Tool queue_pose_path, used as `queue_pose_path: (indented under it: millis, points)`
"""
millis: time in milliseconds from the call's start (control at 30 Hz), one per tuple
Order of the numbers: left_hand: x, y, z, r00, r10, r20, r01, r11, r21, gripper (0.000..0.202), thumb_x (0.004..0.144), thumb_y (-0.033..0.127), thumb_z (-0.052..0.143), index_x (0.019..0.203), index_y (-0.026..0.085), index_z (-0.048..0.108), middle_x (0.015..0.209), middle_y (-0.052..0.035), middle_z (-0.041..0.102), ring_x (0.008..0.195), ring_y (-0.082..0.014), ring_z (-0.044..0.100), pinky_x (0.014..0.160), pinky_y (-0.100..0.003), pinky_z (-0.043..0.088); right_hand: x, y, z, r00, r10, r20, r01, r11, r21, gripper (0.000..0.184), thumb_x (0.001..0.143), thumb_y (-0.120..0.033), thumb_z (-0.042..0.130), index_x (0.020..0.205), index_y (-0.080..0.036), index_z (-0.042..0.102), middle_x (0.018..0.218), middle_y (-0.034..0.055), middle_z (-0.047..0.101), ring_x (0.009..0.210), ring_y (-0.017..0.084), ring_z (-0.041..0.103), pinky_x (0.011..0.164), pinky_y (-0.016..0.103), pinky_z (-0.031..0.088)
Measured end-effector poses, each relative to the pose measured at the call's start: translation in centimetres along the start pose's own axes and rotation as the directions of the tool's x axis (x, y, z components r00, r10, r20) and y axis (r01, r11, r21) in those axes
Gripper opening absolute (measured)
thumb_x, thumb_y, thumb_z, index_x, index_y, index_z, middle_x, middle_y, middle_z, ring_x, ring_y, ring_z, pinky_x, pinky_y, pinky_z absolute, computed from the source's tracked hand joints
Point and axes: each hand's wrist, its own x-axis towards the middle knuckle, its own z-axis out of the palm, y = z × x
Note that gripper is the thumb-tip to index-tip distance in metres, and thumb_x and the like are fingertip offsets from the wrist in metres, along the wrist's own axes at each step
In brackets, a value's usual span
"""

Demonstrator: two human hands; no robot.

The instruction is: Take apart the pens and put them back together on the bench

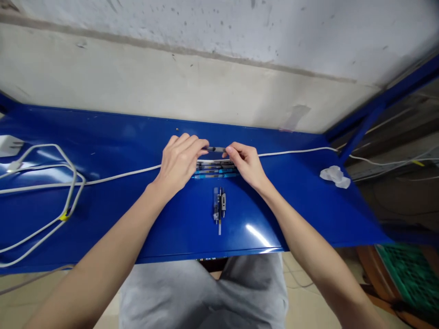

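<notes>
Both my hands meet over the middle of a blue shelf, holding a dark pen (216, 149) level between them. My left hand (181, 157) pinches its left end, and my right hand (245, 162) has fingers closed on the right end. Just below the hands lies a row of several pens (214, 171), some with light-blue parts, partly hidden by my fingers. Closer to me, loose pen parts rest side by side: a clear barrel (216, 203), a thin refill (220, 219) and a grey piece with a clip (223, 202).
A white cable (123, 174) runs across the blue shelf (178, 228) behind the pens and coils at the left near a white plug adapter (10, 146). Crumpled white tissue (335, 176) lies on the right. A wall (206, 91) stands behind; a blue frame post (363, 130) rises at right.
</notes>
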Motion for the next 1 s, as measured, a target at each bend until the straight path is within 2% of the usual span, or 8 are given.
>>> queue_pose_path:
  millis: [100, 233, 400, 500, 700, 800, 900, 1000]
  points:
    - [-0.1, 0.8, 0.6, 0.999, -0.033, 0.001, 0.033, 0.999, 0.031, 0.028, 0.105, 0.02, 0.043, 0.097, 0.019, 0.07, 0.083, -0.0067, 0.071, 0.08, -0.0231, 0.058, 0.071, -0.038, 0.033, -0.3, 0.3, 0.3, 0.999, 0.006, -0.042, -0.006, 1.0, -0.019, 0.046, 0.103, -0.059, 0.052, 0.082, -0.02, 0.063, 0.063, -0.0029, 0.044, 0.06, 0.013, 0.037, 0.059, 0.029, 0.029]
    - [-0.1, 1.7, 0.9, 0.992, -0.126, 0.03, 0.125, 0.992, 0.032, 0.025, 0.092, 0.008, 0.045, 0.083, 0.02, 0.065, 0.073, -0.0042, 0.068, 0.07, -0.0217, 0.055, 0.065, -0.036, 0.031, -0.6, 0.1, 0.5, 0.996, -0.062, -0.069, 0.056, 0.994, -0.09, 0.033, 0.105, -0.051, 0.052, 0.095, -0.021, 0.063, 0.069, -0.0021, 0.052, 0.062, 0.014, 0.043, 0.064, 0.029, 0.036]
    - [0.1, 1.2, 1.1, 0.994, -0.108, -0.028, 0.11, 0.991, 0.073, 0.024, 0.085, 0.005, 0.045, 0.079, 0.021, 0.061, 0.077, -0.0057, 0.067, 0.078, -0.0239, 0.055, 0.069, -0.037, 0.035, -0.6, -0.1, 0.3, 0.99, -0.134, -0.032, 0.127, 0.976, -0.176, 0.031, 0.104, -0.048, 0.055, 0.11, -0.021, 0.07, 0.101, 0.006, 0.07, 0.084, 0.018, 0.06, 0.074, 0.029, 0.044]
    - [0.1, 1.0, 1.2, 0.995, -0.092, -0.032, 0.094, 0.992, 0.082, 0.024, 0.08, 0.004, 0.045, 0.077, 0.021, 0.061, 0.078, -0.0061, 0.067, 0.078, -0.0241, 0.055, 0.07, -0.038, 0.036, -0.6, 0.2, 0.4, 0.996, -0.092, 0.009, 0.092, 0.974, -0.205, 0.035, 0.106, -0.048, 0.051, 0.109, -0.021, 0.073, 0.095, 0.0055, 0.073, 0.081, 0.018, 0.063, 0.076, 0.03, 0.045]
    - [-0.3, 1.6, 0.8, 0.982, -0.167, 0.084, 0.168, 0.986, -0.009, 0.031, 0.08, 0.005, 0.043, 0.091, 0.02, 0.068, 0.078, -0.0045, 0.07, 0.073, -0.0223, 0.061, 0.07, -0.035, 0.039, -0.8, 0.6, 0.7, 0.968, -0.23, -0.102, 0.203, 0.953, -0.223, 0.028, 0.105, -0.044, 0.054, 0.112, -0.022, 0.071, 0.109, 0.0081, 0.072, 0.096, 0.022, 0.063, 0.086, 0.034, 0.048]
    - [-0.3, 1.9, 0.7, 0.97, -0.197, 0.145, 0.197, 0.98, 0.014, 0.031, 0.083, 0.007, 0.043, 0.093, 0.02, 0.069, 0.077, -0.0055, 0.07, 0.071, -0.0224, 0.063, 0.067, -0.034, 0.038, -0.7, 0.4, 0.6, 0.969, -0.243, -0.052, 0.222, 0.941, -0.257, 0.029, 0.106, -0.043, 0.054, 0.121, -0.022, 0.069, 0.103, 0.0064, 0.072, 0.094, 0.022, 0.062, 0.089, 0.036, 0.046]
    - [-0.2, 2.0, 0.6, 0.949, -0.22, 0.225, 0.218, 0.975, 0.034, 0.029, 0.082, 0.009, 0.044, 0.089, 0.019, 0.07, 0.077, -0.0071, 0.071, 0.071, -0.0236, 0.066, 0.063, -0.033, 0.033, -0.7, 0.1, 0.6, 0.97, -0.244, 0.008, 0.234, 0.921, -0.312, 0.03, 0.11, -0.037, 0.046, 0.108, -0.022, 0.072, 0.092, 0.0046, 0.073, 0.086, 0.021, 0.06, 0.088, 0.037, 0.044]
    - [-0.1, 2.0, 0.4, 0.919, -0.263, 0.293, 0.262, 0.964, 0.044, 0.028, 0.082, 0.01, 0.044, 0.089, 0.019, 0.07, 0.079, -0.0078, 0.074, 0.072, -0.0244, 0.068, 0.061, -0.033, 0.029, -0.8, 0.0, 0.7, 0.942, -0.336, 0.001, 0.321, 0.901, -0.292, 0.025, 0.109, -0.033, 0.05, 0.103, -0.021, 0.07, 0.102, 0.0059, 0.074, 0.093, 0.021, 0.061, 0.091, 0.037, 0.044]
